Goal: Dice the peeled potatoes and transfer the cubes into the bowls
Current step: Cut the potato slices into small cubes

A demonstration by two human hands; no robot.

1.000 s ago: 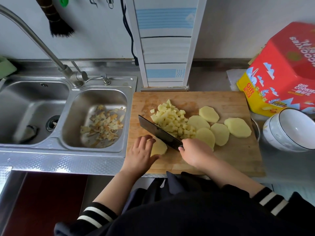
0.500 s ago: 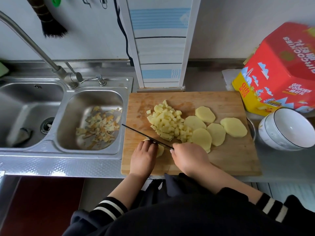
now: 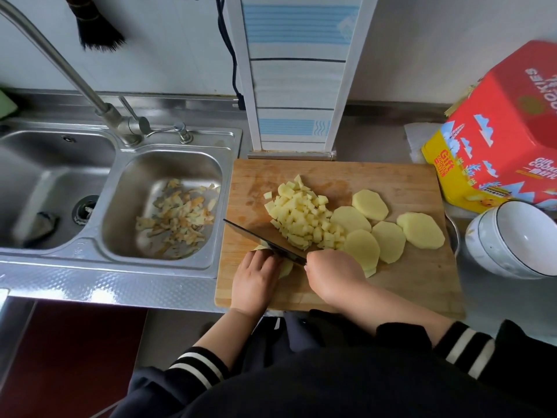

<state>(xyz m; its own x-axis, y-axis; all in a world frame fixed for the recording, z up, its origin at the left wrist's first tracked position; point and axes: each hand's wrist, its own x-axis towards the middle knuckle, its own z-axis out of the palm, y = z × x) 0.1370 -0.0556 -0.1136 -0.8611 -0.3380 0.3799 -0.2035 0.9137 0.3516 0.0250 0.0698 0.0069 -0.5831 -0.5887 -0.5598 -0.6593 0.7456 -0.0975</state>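
Fingers of both hands engaged at near edge of cutting board [image 3: 422, 285]: left pressing potato slice, right clenched on knife.

Head view: left hand [image 3: 256, 280] laid over potato slice [image 3: 285, 267], fingertips bent down onto it, holding it flat against board. Right hand [image 3: 331, 274] wrapped round knife handle, handle itself hidden; dark knife [image 3: 262, 241] blade angled up-left, edge down on slice just beyond left fingertips. Pile of potato cubes [image 3: 303, 217] at board centre. Five further round slices [image 3: 388, 245] just right of pile, overlapping in part. White bowls [image 3: 509, 245] stacked off board's right edge, tilted, holding no cubes. Red and yellow cookie box [image 3: 497, 140] behind bowls. Peelings [image 3: 177, 215] lying in right sink basin [image 3: 132, 188].
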